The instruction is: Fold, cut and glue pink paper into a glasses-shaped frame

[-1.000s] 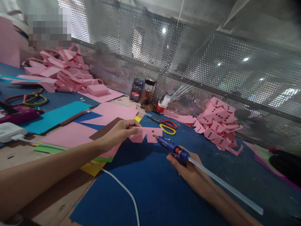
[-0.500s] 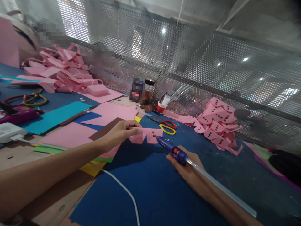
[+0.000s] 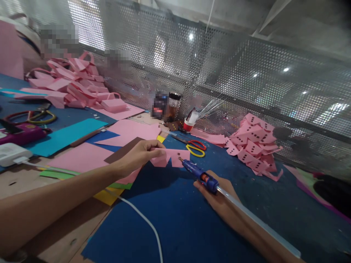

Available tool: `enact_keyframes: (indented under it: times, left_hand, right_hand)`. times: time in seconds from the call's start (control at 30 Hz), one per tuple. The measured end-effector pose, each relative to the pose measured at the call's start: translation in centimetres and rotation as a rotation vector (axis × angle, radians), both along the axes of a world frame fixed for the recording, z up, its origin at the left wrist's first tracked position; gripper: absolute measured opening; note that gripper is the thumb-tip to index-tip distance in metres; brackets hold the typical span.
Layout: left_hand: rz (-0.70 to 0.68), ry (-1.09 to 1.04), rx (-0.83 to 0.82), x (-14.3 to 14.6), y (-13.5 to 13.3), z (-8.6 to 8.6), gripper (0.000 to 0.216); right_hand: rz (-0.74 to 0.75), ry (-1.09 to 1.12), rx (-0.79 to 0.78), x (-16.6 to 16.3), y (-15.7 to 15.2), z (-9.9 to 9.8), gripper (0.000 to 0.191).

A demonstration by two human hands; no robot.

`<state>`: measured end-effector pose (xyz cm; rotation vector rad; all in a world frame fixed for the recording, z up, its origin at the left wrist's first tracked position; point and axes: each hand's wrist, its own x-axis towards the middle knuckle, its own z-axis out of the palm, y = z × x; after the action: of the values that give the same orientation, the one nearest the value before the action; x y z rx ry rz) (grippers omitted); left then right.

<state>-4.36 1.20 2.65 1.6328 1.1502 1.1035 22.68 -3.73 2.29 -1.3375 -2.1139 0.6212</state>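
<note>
My left hand [image 3: 142, 155] pinches the left end of a notched pink paper strip [image 3: 179, 153], held just above the blue work surface. A small dark square [image 3: 178, 153] shows near the strip's right end. My right hand [image 3: 219, 190] is wrapped round a blue hot glue gun [image 3: 199, 173], its handle hidden in the palm. The gun's nozzle points at the strip just under the dark square; whether it touches cannot be made out. A long clear glue stick [image 3: 255, 219] sticks out of the gun's back end.
Scissors [image 3: 196, 146] lie behind the strip. Pink pieces with dark squares [image 3: 253, 142] are heaped at right, and folded pink paper [image 3: 76, 84] at far left. A red-and-white cup [image 3: 188, 125] stands by the perforated metal screen [image 3: 233, 69]. A white cable [image 3: 148, 219] crosses the front.
Hardly anything differs. The glue gun and my right hand have shifted very slightly left; my left hand and the pink strip stay in place.
</note>
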Motion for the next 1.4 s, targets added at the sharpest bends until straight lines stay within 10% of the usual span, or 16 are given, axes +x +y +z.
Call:
enact_keyframes:
  times: [1.4]
  left_hand:
    - [-0.021,0.008,0.017,-0.9,0.9,-1.0,0.018]
  right_hand:
    - [-0.016,-0.041,0.0,0.3,0.1,-0.4,0.03]
